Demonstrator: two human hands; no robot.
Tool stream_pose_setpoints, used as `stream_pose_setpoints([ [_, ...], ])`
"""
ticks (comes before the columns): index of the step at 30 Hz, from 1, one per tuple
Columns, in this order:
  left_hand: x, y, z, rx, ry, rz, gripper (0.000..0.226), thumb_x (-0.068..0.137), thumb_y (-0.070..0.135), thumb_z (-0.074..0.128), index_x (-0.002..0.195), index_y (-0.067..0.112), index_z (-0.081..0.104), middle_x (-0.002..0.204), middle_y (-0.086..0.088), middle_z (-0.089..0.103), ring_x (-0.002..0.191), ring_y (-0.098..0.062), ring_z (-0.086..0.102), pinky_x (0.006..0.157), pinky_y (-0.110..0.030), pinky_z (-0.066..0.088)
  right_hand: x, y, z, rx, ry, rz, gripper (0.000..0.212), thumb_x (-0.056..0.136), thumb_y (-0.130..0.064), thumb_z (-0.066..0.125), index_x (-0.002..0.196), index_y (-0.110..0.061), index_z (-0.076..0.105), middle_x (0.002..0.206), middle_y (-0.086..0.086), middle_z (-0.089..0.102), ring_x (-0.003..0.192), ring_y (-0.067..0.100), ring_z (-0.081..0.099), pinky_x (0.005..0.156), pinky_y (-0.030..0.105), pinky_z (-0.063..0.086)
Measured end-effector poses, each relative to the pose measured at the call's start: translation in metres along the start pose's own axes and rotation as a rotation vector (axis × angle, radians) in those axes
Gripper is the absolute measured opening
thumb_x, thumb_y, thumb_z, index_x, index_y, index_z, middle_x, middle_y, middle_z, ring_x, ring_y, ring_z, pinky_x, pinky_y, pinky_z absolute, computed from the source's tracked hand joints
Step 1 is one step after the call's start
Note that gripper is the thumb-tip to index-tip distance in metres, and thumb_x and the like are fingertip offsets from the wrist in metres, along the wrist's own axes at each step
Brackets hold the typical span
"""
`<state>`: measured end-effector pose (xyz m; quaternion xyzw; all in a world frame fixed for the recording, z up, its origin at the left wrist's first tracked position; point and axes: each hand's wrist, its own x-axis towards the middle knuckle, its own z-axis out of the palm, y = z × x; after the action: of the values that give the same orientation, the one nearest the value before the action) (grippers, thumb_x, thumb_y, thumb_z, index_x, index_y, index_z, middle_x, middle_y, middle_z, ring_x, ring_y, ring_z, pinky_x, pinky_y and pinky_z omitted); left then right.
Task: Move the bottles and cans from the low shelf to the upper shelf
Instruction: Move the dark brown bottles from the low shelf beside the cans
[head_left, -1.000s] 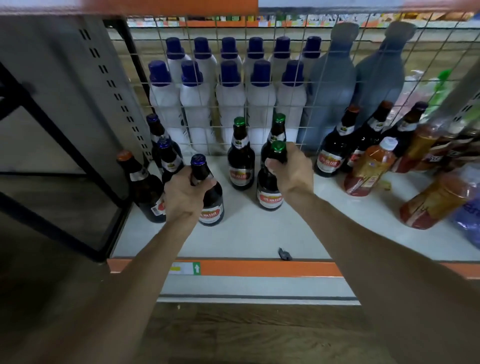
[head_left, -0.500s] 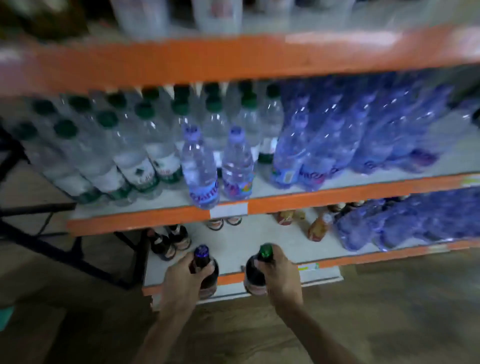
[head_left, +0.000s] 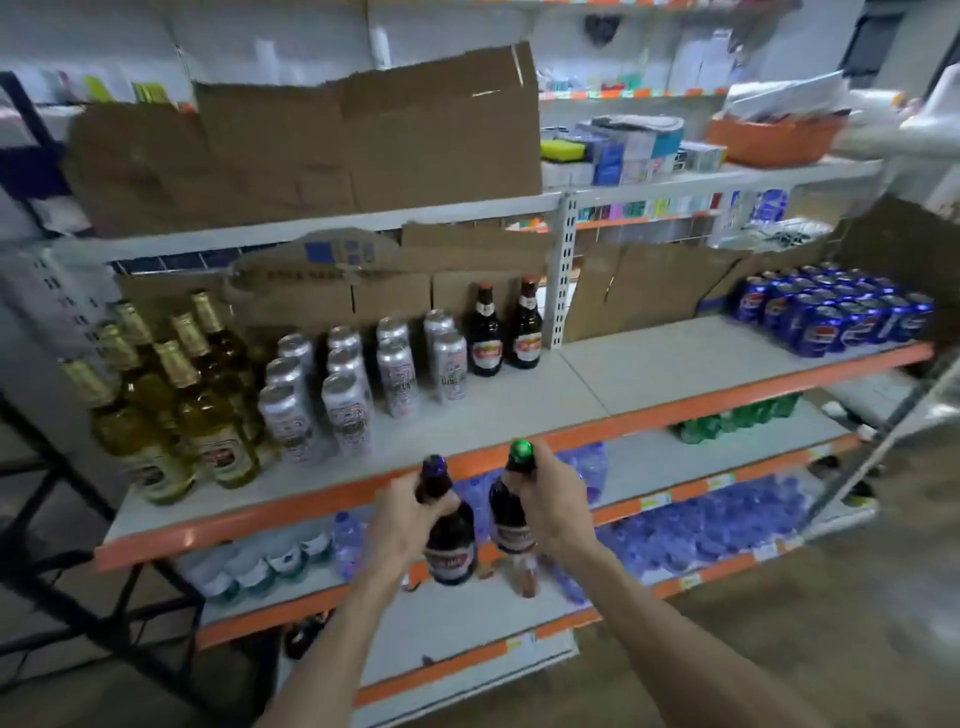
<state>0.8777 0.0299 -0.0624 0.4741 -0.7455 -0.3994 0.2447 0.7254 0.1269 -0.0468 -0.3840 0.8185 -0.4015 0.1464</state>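
Just below the upper shelf (head_left: 519, 405) edge, both bottles now lifted clear of the low shelf (head_left: 457, 618); left hand (head_left: 402, 525) grips the purple-capped bottle (head_left: 451, 545), right hand (head_left: 553, 501) the green-capped bottle (head_left: 505, 519); placement likely next.

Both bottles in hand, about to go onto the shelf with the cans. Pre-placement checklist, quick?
1. Left hand grip on purple-capped bottle: ok, fingers wrapped round the neck.
2. Right hand grip on green-capped bottle: ok, held at the neck.
3. Bottles apart from each other: ok, a gap shows between them.
4. Landing spot on upper shelf: ok, bare patch right of the two standing brown bottles.
5. Bases above the shelf's orange edge: not ok, both hang below it.
6. Caps tight: cannot tell.
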Motion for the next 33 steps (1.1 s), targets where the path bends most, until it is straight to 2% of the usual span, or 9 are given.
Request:
stream_pose_setpoints([
  [2, 0.003, 0.042, -0.009, 0.005, 0.049, 0.043, 0.017, 0.077, 0.028, 0.079, 0.075, 0.02, 0.064, 0.066, 0.003, 0.064, 0.066, -0.013, 0.06, 0.054, -0.024, 0.038, 0.01, -0.017, -0.042, -0.016, 0.043, -0.077, 0.019, 0.086, -0.021, 0.064, 0.101, -0.012, 0.056, 0.09, 0.012, 0.067, 0.086, 0.032, 0.06, 0.065, 0.037, 0.04],
  [4, 0.01, 0.077, -0.015, 0.002, 0.092, 0.073, 0.016, 0.076, 0.03, 0.081, 0.08, 0.02, 0.07, 0.079, -0.003, 0.072, 0.079, -0.019, 0.067, 0.063, -0.03, 0.047, 0.023, -0.028, -0.083, -0.018, 0.06, -0.117, 0.016, 0.087, -0.02, 0.063, 0.098, -0.012, 0.056, 0.084, 0.008, 0.062, 0.085, 0.031, 0.059, 0.063, 0.034, 0.034],
  [7, 0.018, 0.114, -0.018, 0.007, 0.151, 0.113, 0.017, 0.071, 0.038, 0.081, 0.073, 0.026, 0.069, 0.083, 0.0, 0.075, 0.084, -0.019, 0.07, 0.074, -0.037, 0.056, 0.046, -0.039, -0.134, 0.001, 0.117, -0.166, 0.016, 0.085, -0.022, 0.065, 0.096, -0.013, 0.058, 0.089, 0.01, 0.067, 0.087, 0.031, 0.061, 0.065, 0.032, 0.037],
  [12, 0.042, 0.158, -0.011, 0.038, 0.186, 0.124, 0.013, 0.078, 0.032, 0.079, 0.075, 0.024, 0.068, 0.08, 0.002, 0.071, 0.08, -0.017, 0.066, 0.059, -0.028, 0.041, 0.093, -0.037, -0.174, -0.013, 0.181, -0.211, 0.019, 0.08, -0.022, 0.071, 0.093, -0.011, 0.065, 0.093, 0.013, 0.071, 0.088, 0.034, 0.062, 0.065, 0.032, 0.039],
  [14, 0.062, 0.167, -0.003, 0.062, 0.195, 0.137, 0.013, 0.078, 0.032, 0.079, 0.077, 0.025, 0.068, 0.083, 0.003, 0.071, 0.082, -0.016, 0.066, 0.06, -0.027, 0.042, 0.119, -0.028, -0.177, -0.003, 0.183, -0.207, 0.016, 0.08, -0.022, 0.071, 0.09, -0.012, 0.064, 0.088, 0.01, 0.07, 0.085, 0.033, 0.062, 0.067, 0.034, 0.045],
  [19, 0.139, 0.164, 0.031, 0.065, 0.171, 0.116, 0.023, 0.074, 0.033, 0.082, 0.089, 0.018, 0.075, 0.091, 0.001, 0.075, 0.087, -0.016, 0.069, 0.083, -0.04, 0.056, 0.195, -0.002, -0.164, -0.004, 0.135, -0.185, 0.015, 0.084, -0.018, 0.068, 0.094, -0.009, 0.062, 0.092, 0.011, 0.069, 0.087, 0.033, 0.061, 0.073, 0.038, 0.049],
  [24, 0.213, 0.171, 0.067, 0.039, 0.121, 0.088, 0.013, 0.075, 0.028, 0.083, 0.076, 0.026, 0.07, 0.08, 0.007, 0.071, 0.077, -0.007, 0.064, 0.069, -0.029, 0.049, 0.269, 0.019, -0.145, -0.028, 0.06, -0.17, 0.017, 0.085, -0.013, 0.068, 0.1, -0.007, 0.062, 0.098, 0.014, 0.069, 0.091, 0.034, 0.061, 0.078, 0.04, 0.051],
  [30, 0.272, 0.167, 0.099, 0.037, 0.125, -0.002, 0.016, 0.073, 0.029, 0.083, 0.082, 0.019, 0.073, 0.081, 0.005, 0.074, 0.08, -0.01, 0.068, 0.068, -0.029, 0.05, 0.335, 0.037, -0.128, -0.004, -0.019, -0.147, 0.011, 0.078, -0.015, 0.066, 0.087, -0.016, 0.06, 0.085, 0.007, 0.068, 0.081, 0.032, 0.061, 0.064, 0.03, 0.042],
  [33, 0.286, 0.159, 0.112, 0.045, 0.151, -0.047, 0.021, 0.073, 0.031, 0.083, 0.087, 0.019, 0.073, 0.085, 0.005, 0.074, 0.083, -0.013, 0.069, 0.076, -0.037, 0.055, 0.36, 0.043, -0.115, -0.006, -0.065, -0.159, 0.009, 0.077, -0.016, 0.064, 0.084, -0.018, 0.058, 0.084, 0.006, 0.067, 0.079, 0.031, 0.058, 0.063, 0.03, 0.04],
])
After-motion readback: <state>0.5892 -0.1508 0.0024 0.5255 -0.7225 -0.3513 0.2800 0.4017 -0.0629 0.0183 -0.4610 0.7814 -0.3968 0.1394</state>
